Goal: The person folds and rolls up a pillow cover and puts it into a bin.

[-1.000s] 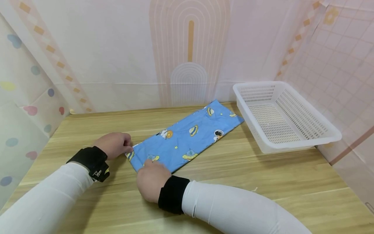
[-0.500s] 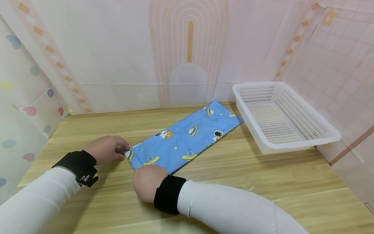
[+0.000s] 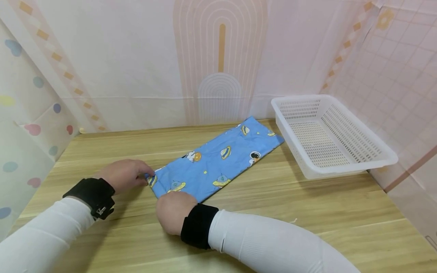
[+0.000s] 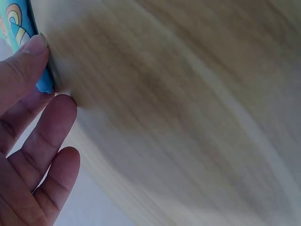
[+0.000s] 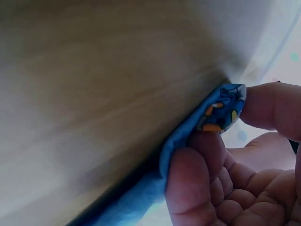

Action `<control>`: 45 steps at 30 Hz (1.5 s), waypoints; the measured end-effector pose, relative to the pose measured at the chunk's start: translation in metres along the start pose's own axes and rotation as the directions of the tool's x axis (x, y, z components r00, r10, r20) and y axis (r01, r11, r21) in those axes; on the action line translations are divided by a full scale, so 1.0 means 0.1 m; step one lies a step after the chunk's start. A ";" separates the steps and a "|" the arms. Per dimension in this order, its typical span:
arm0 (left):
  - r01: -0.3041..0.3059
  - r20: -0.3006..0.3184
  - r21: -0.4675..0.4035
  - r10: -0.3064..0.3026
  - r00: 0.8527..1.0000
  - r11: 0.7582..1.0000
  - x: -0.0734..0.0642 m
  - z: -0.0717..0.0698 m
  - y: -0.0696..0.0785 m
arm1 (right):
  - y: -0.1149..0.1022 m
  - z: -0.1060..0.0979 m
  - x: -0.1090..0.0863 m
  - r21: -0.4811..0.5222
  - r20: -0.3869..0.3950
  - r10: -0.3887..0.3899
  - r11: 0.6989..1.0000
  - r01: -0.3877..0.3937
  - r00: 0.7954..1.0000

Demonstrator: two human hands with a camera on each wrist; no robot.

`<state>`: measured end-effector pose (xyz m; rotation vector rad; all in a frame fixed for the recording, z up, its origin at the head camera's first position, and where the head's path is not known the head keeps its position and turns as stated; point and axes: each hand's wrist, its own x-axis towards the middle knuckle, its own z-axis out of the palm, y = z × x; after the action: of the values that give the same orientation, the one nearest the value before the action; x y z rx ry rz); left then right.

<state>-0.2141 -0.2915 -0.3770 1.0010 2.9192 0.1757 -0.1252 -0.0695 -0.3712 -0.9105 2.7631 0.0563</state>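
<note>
A folded blue cloth (image 3: 211,163) with planets, flying saucers and astronauts printed on it lies slantwise on the wooden table. My left hand (image 3: 124,174) is at its left end and pinches the far corner. In the left wrist view, the thumb (image 4: 35,45) lies on the blue edge, while the other fingers sit lower with gaps between them. My right hand (image 3: 175,213) covers the near corner of the same end. The right wrist view shows its fingers pinching the layered corner of the cloth (image 5: 221,113), slightly bunched, just over the wood.
A white perforated plastic basket (image 3: 341,146) stands at the back right, its left side close to the cloth's far end. Patterned sheets (image 3: 136,68) hang behind the table and along both sides. A small pale thread (image 3: 293,220) lies on the table near the right sleeve.
My left hand has shifted a little left and nearer, and its fingers have loosened from a tighter curl. The right hand has edged left, its fingertips now hidden. The cloth stays almost where it was.
</note>
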 end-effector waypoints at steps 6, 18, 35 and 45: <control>-0.020 -0.031 -0.002 0.020 0.999 1.000 0.01 0.00 0.01 | 0.01 0.01 -0.01 -0.016 -0.011 -0.013 1.000 0.013 1.000; -0.051 -0.056 0.036 0.053 0.997 0.998 0.02 0.04 0.01 | 0.02 0.02 -0.01 -0.033 -0.022 -0.018 0.999 0.017 1.000; -0.090 -0.058 0.063 0.094 0.994 0.994 0.09 0.03 0.09 | 0.07 0.00 -0.01 0.028 0.014 -0.024 0.999 0.024 1.000; -0.083 -0.006 0.044 0.083 0.997 0.996 0.14 0.01 0.10 | 0.13 -0.04 -0.02 0.178 0.059 0.036 0.983 -0.046 0.998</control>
<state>-0.2189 -0.2755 -0.3769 1.1314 2.9024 0.1207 -0.1326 -0.0581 -0.3675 -0.7930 2.6831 -0.1551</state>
